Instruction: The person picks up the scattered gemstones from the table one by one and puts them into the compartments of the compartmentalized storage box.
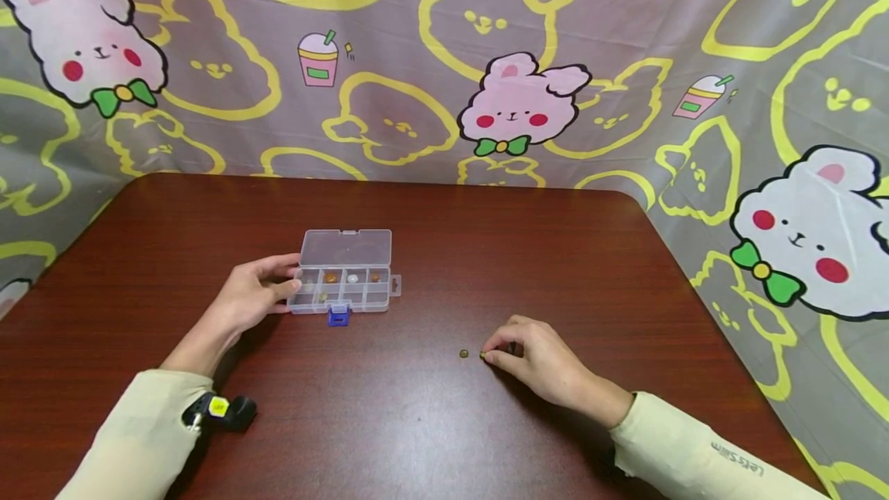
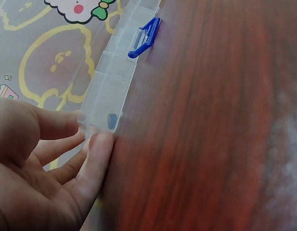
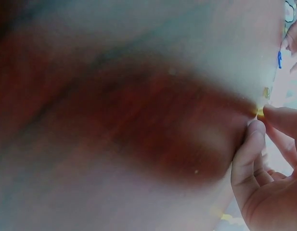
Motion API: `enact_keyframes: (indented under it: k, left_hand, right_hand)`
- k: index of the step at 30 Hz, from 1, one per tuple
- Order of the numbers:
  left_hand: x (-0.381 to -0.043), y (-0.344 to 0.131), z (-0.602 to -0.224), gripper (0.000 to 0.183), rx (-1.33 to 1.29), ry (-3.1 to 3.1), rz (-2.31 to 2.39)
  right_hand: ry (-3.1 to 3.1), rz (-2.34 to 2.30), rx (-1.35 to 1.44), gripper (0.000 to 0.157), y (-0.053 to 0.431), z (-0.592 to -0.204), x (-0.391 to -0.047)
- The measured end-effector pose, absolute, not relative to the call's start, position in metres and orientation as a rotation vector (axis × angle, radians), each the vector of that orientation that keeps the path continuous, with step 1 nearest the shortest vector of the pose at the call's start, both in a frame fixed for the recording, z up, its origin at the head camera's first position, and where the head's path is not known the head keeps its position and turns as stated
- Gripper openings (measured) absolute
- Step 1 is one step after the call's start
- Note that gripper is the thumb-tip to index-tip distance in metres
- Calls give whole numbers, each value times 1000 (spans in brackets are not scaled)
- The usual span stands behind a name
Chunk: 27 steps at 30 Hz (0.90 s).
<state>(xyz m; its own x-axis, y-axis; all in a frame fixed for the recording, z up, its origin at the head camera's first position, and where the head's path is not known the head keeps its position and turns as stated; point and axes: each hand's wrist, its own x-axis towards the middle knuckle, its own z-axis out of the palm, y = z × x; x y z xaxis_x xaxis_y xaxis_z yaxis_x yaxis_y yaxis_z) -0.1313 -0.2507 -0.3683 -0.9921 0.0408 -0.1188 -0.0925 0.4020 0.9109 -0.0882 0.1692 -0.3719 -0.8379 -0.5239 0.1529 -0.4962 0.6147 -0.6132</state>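
On the table stands a clear plastic compartment box with its lid raised and a blue latch hanging at the front. Its left end is gripped by my left hand, thumb on the near corner and fingers at the side. Some compartments hold small beads, orange, white and yellowish; a dark bead shows through the wall in the left wrist view. Right of the box, my right hand pinches a tiny yellow-green bead between thumb and forefinger at the tabletop. A similar bead lies just left of it.
The dark red-brown wooden table has rounded far corners. A patterned cloth hangs behind it and along the right side. A small black device is strapped at the left sleeve's cuff.
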Motion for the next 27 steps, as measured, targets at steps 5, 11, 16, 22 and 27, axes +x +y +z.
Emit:
enact_keyframes:
  k: [5, 11, 16, 22, 27]
  left_hand:
    - [-131, -251, -368, 52, -39, 2529, 1654]
    - [-131, -251, -368, 52, -46, 2530, 1645]
    - [-131, -251, -368, 52, -53, 2532, 1639]
    - [-131, -251, -367, 52, -54, 2535, 1639]
    - [-130, -251, -367, 52, -53, 2532, 1645]
  right_hand:
    - [2768, -1087, -871, 10, 170, -372, -88]
    - [2686, -1182, -804, 11, 173, -372, -89]
    - [2580, -1284, -618, 7, 174, -367, -90]
    - [2442, -1452, -439, 5, 171, -366, -92]
    - [2372, -1568, -386, 4, 167, -365, -92]
